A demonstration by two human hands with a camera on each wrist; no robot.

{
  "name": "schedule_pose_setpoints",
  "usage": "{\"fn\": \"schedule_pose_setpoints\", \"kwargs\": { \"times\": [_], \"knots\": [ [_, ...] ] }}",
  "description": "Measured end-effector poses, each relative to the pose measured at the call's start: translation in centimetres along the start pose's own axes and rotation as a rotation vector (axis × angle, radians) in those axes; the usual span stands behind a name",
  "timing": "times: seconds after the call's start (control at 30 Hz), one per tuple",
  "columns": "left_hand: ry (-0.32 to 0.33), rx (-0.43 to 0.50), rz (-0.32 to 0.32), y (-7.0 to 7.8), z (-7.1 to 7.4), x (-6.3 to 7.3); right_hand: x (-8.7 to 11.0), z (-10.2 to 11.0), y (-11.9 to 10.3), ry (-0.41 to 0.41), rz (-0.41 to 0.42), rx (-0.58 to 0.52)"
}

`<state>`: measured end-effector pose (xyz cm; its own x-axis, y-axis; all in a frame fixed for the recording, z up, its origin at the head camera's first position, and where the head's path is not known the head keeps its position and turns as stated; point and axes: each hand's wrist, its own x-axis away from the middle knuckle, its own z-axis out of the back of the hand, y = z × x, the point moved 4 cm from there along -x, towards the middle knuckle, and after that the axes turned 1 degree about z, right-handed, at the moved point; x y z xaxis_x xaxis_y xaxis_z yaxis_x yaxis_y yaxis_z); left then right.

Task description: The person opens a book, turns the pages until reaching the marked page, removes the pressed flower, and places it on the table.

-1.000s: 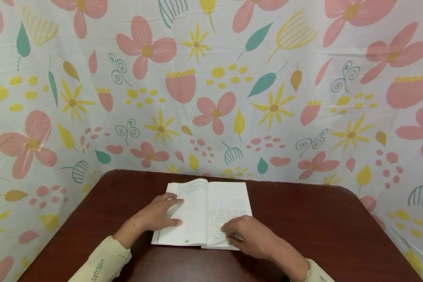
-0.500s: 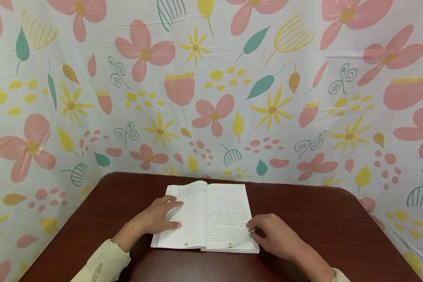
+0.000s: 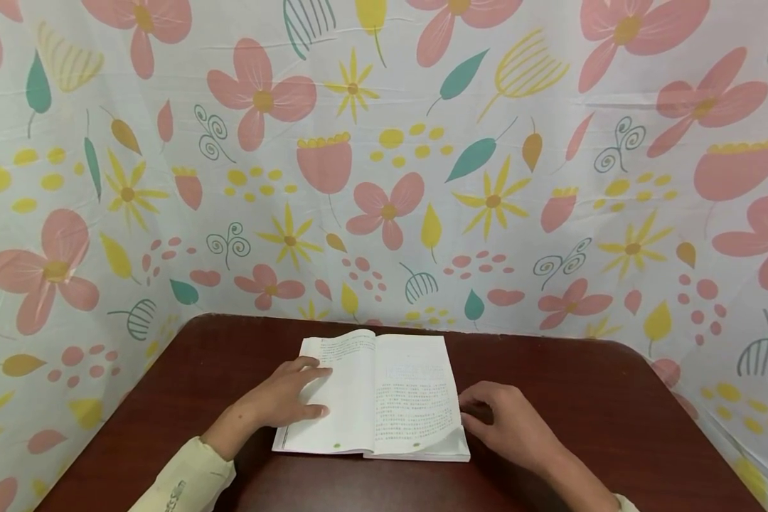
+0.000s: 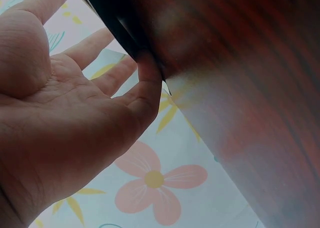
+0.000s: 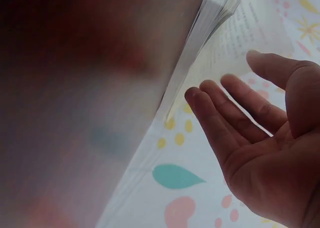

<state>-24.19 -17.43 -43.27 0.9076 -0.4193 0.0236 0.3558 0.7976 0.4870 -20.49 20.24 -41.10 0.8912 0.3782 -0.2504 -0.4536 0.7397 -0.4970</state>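
Though your white paper book (image 3: 353, 419) lies open near the brown wooden desk's (image 3: 582, 398) far edge, its curling right leaf (image 3: 416, 405) seems unturned; left hand (image 3: 281, 398) wide-fingered, right hand (image 3: 512, 421) narrower.

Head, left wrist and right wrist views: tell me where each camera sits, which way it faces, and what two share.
Head: worn on the head, facing forward and down at the open book, table and patterned cloth; left hand, right hand and sleeves show.
Left wrist: on that wrist, facing past the left palm to table and cloth; left hand shows.
Right wrist: on that wrist, facing past the right palm to the book; right hand shows.
Shared: head and right wrist both show book and right hand.
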Motion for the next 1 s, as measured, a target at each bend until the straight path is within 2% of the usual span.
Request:
{"fn": "schedule_pose_setpoints", "kwargs": {
  "times": [0.2,0.33,0.47,0.6,0.77,0.83,1.0],
  "knots": [
    [-0.008,-0.002,0.001,0.2,0.0,-0.1,0.0,-0.9,-0.6,-0.074,-0.011,-0.310],
    [-0.007,0.000,0.003,0.4,0.2,-0.1,-0.2,-1.7,-1.6,-0.131,0.012,-0.457],
    [-0.002,0.000,-0.006,0.3,0.2,-0.1,-0.7,-2.3,-2.7,-0.149,0.061,-0.474],
    [-0.004,0.002,-0.010,0.1,0.2,-0.1,-1.1,-2.9,-3.8,-0.136,0.117,-0.429],
    [-0.005,0.030,0.011,-0.4,0.0,-0.2,-1.7,-3.8,-4.9,-0.163,0.164,-0.413],
    [0.006,0.071,0.026,-0.5,-0.1,-0.3,-1.8,-4.1,-5.3,-0.182,0.167,-0.418],
    [0.063,0.221,0.110,-0.4,0.1,-0.5,-2.0,-5.0,-6.4,-0.220,0.171,-0.418]
  ]
}}
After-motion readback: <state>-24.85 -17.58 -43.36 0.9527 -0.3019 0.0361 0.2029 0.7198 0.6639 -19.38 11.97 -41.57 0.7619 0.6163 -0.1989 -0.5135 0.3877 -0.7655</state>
